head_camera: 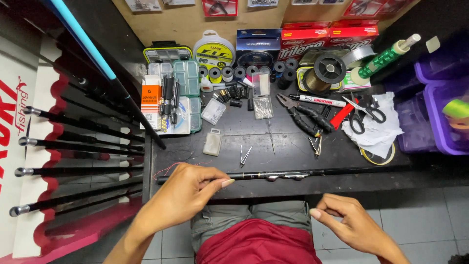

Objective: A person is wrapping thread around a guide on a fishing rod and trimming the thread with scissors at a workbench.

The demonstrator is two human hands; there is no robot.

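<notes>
A thin black fishing rod section (303, 172) lies along the front edge of the dark workbench (283, 146). My left hand (188, 193) closes around its left end, thumb and fingers pinched on the rod. A fine red thread (168, 168) curls on the bench just left of that hand. My right hand (349, 220) hovers below the bench edge over the tiled floor, its fingers curled and pinched; whether a thread runs between them is too fine to tell.
Black pliers (305, 117), scissors (364, 115), a marker (317, 100), small tackle boxes (181, 93), line spools (327, 71) and a white cloth (378, 132) crowd the bench's back half. Several rods (73, 146) rest in a rack at the left. Purple bins (439, 107) stand at the right.
</notes>
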